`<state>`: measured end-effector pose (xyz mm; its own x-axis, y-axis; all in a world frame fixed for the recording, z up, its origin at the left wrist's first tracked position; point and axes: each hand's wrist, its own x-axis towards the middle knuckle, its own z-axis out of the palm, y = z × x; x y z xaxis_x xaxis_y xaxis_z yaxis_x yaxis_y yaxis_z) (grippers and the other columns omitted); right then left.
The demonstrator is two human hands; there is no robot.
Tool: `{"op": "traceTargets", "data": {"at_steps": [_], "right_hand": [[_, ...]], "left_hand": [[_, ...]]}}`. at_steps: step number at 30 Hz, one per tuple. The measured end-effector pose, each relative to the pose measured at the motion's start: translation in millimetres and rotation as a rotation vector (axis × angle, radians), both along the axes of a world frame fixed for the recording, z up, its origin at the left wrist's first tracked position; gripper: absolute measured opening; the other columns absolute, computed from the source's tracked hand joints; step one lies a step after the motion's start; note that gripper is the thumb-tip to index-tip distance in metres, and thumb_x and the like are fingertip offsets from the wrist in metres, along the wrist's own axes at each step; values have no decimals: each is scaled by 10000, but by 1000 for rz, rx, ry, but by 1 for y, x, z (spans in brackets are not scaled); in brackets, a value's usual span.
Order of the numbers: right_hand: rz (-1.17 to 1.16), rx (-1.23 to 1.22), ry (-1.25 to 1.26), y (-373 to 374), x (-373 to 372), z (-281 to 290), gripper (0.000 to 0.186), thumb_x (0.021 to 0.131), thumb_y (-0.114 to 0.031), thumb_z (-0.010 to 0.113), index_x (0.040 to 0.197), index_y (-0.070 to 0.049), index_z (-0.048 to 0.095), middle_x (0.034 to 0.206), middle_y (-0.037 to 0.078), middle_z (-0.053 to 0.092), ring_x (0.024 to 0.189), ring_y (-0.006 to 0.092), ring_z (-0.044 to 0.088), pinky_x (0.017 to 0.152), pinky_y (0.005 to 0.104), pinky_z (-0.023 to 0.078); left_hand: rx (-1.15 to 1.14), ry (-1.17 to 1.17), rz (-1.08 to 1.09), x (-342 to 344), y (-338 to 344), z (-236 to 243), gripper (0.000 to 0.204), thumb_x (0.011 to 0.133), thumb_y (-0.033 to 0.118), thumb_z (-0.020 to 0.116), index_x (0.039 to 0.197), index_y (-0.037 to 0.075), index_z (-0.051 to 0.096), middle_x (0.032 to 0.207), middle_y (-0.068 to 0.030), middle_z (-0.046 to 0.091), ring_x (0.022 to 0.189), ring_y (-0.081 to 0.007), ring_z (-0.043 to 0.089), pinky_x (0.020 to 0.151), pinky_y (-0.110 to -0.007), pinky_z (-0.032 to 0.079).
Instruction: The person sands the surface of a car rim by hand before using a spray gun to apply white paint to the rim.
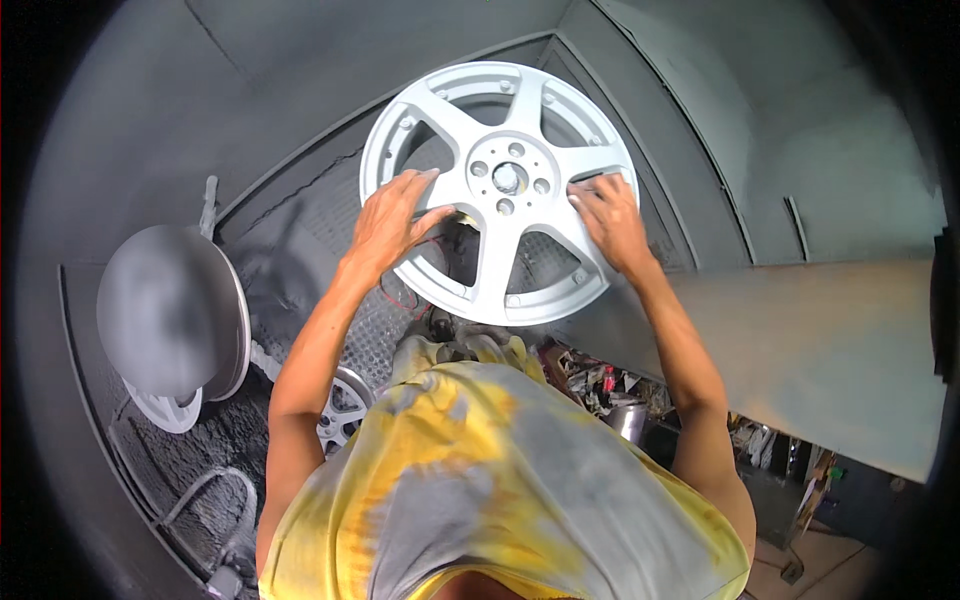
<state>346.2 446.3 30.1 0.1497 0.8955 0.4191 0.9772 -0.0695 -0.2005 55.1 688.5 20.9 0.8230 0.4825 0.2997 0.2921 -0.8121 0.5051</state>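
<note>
A large white six-spoke wheel rim [530,145] fills the upper middle of the view, face up, with bolt holes around its hub. My left hand [390,225] grips it on the left side, fingers over a spoke and thumb reaching toward the opening beside it. My right hand [610,220] holds the right side, its fingers bent onto a spoke near the outer ring. Both forearms rise from the lower edge beside my yellow and grey top.
A grey round disc [165,305] on a stand is at the left, a pale rim behind it. A smaller rim [340,405] lies below. Grey booth walls [250,90] surround the wheel. A pale panel [820,350] and cluttered items [625,405] are at the lower right.
</note>
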Motion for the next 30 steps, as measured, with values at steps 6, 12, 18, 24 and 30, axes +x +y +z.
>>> {"op": "traceTargets", "data": {"at_steps": [6,12,18,24,30], "right_hand": [[50,95,110,15,-94,-23,278,935,-139,783,1203,-66,803,1032,80,676,1002,289,619,850,422,490],[466,28,126,-32,-130,-10,424,833,-72,766,1256,-45,765,1094,74,683,1032,266,649,859,420,522],[281,137,-7,5,-107,-12,347,872,-52,707,1213,-4,743,1018,90,685,988,276,658,835,405,546],[124,129,47,2,-71,-27,317,910,-83,762,1216,-2,751,1121,104,711,1046,323,669,915,453,554],[-263,74,46,-87,-51,-17,326,927,-36,790,1253,-40,792,1035,115,699,1020,326,645,913,440,526]], "left_hand": [[24,-75,-33,-2,-2,-3,438,1031,289,751,1395,49,706,1300,-178,744,1152,-401,725,978,-472,592],[-61,-154,3,0,-6,-5,351,1061,248,700,1333,28,739,1253,-163,766,1118,-396,738,947,-467,598],[-81,-86,92,1,-11,7,336,1061,235,702,1316,22,750,1207,-186,776,1087,-407,749,929,-466,594],[-10,-102,85,1,-16,-1,343,1054,242,705,1301,9,750,1185,-196,777,1068,-419,746,923,-476,589],[-24,-93,143,-5,-30,2,365,1055,253,704,1327,12,733,1200,-185,770,1067,-411,742,922,-477,587]]}}
